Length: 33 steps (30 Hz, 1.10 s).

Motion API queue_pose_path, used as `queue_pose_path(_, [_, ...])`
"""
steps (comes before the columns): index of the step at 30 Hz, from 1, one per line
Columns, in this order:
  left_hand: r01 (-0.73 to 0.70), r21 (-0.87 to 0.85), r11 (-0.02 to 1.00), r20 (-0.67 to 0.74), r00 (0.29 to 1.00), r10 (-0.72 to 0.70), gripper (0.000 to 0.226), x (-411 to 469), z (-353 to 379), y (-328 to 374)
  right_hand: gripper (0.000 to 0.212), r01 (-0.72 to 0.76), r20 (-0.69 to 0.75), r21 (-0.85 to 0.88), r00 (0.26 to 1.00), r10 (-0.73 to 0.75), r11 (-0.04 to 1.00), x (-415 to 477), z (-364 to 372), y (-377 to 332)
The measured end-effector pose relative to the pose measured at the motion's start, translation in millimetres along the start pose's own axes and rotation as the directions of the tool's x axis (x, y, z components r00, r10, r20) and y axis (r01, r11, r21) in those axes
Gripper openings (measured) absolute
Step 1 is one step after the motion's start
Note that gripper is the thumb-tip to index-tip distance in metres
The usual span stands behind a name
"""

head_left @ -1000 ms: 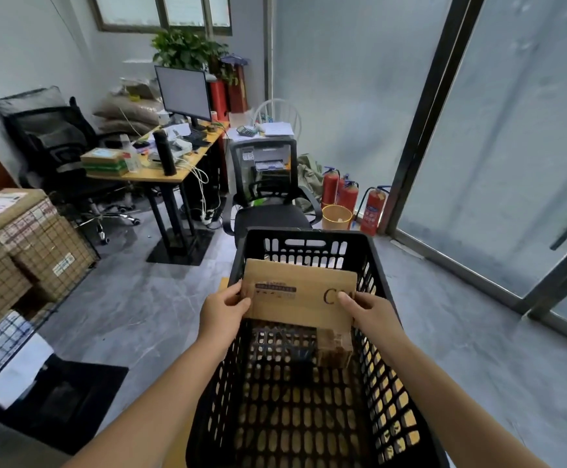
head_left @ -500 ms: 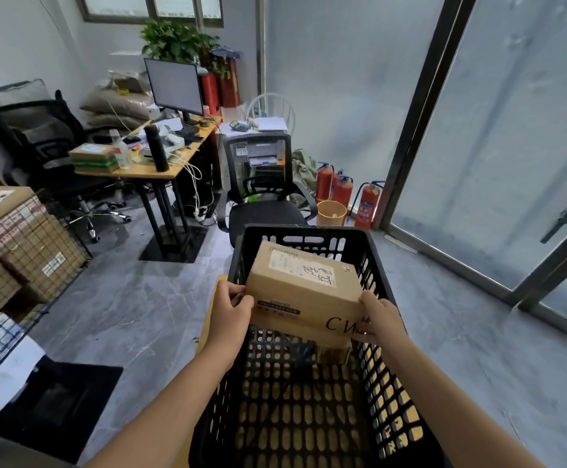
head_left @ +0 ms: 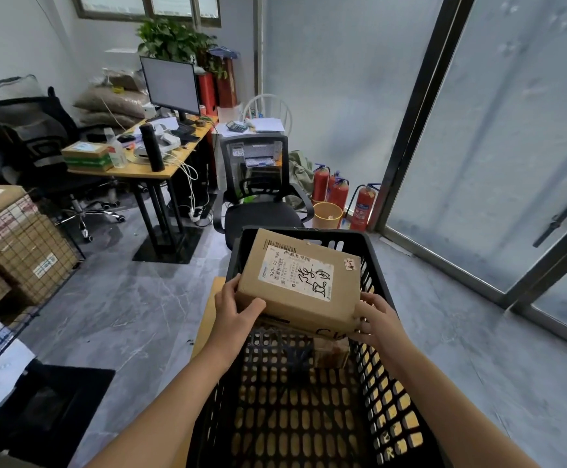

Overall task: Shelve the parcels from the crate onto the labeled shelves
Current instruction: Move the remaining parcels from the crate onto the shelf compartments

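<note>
You hold a brown cardboard parcel (head_left: 300,282) in both hands just below the middle of the frame, lifted above the far end of the black plastic crate (head_left: 353,235), with its top tilted toward you. Your left hand (head_left: 234,310) grips the parcel's left end, the thumb lying across its near lower corner and the fingers curled behind the side. Your right hand (head_left: 374,320) clasps the near right corner, fingers bent round the edge. A white shipping label (head_left: 295,271) with barcodes and thick black handwriting covers much of the top, and a small handwritten sticker (head_left: 352,264) sits near the far right corner. Dark letters show on the near side, partly hidden by your right hand. Down on the crate's perforated floor, below the parcel, lies a smaller brown package (head_left: 331,352). A flat piece of cardboard (head_left: 207,319) shows just beside the crate's left wall. In the upper left of the frame a worktop (head_left: 160,172) carries a monitor (head_left: 170,86), with a black office chair (head_left: 258,211) beyond the crate. Red fire extinguishers (head_left: 363,207) and a yellow bin (head_left: 327,216) stand right of the chair. At the left edge, cartons sit behind a wire cage (head_left: 22,251).
</note>
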<state>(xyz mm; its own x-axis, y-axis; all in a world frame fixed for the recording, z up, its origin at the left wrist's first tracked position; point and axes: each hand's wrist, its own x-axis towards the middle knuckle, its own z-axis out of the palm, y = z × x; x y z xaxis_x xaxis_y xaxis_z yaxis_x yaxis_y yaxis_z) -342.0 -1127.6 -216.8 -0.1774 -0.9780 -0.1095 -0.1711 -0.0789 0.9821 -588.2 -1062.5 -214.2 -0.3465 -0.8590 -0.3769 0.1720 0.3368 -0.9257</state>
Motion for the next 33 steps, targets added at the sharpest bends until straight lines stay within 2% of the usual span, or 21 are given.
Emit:
queue_pose_path(3, [-0.048, 0.000, 0.999, 0.066, 0.997, 0.048, 0.074, 3, 5, 0, 0.040, 0.032, -0.021, 0.073, 0.999, -0.030, 0.997, -2, -2, 3])
queue_pose_path(7, [0.016, -0.071, 0.997, 0.156, 0.988, -0.005, 0.074, 9, 9, 1, 0.048, 0.062, -0.018, 0.116, 0.998, -0.060, 0.991, -1, -5, 6])
queue_pose_path(12, [0.077, -0.096, 0.992, 0.110, 0.992, -0.066, 0.073, 10, 15, 6, 0.043, 0.124, -0.053, 0.142, 0.992, -0.117, 0.982, 0, -14, 6])
queue_pose_path(16, [0.091, -0.131, 0.987, 0.098, 0.992, -0.078, 0.078, 16, 16, 5, 0.046, 0.147, -0.010, 0.204, 0.989, -0.148, 0.968, 0, -23, 0])
queue_pose_path(20, [0.103, -0.135, 0.985, 0.091, 0.992, -0.092, 0.084, 15, 22, 6, 0.050, 0.216, -0.038, 0.299, 0.976, -0.215, 0.929, 2, -27, -9])
queue_pose_path(24, [0.090, -0.260, 0.961, 0.043, 0.996, -0.082, 0.085, 15, 30, 13, 0.077, 0.221, -0.125, 0.449, 0.975, -0.185, 0.866, 5, -19, -11])
queue_pose_path(27, [0.080, -0.335, 0.939, 0.035, 0.997, -0.073, 0.087, 13, 33, 18, 0.078, 0.081, 0.057, 0.453, 0.991, -0.119, 0.888, 3, -3, -10])
queue_pose_path(30, [0.097, -0.373, 0.923, 0.052, 0.995, -0.084, 0.090, 8, 39, 18, 0.080, -0.010, 0.257, 0.387, 0.962, -0.097, 0.922, -1, 17, -8])
queue_pose_path(33, [0.079, -0.361, 0.929, 0.047, 0.997, -0.066, 0.098, 2, 42, 17, 0.077, -0.024, 0.317, 0.330, 0.944, -0.087, 0.944, -4, 36, -7])
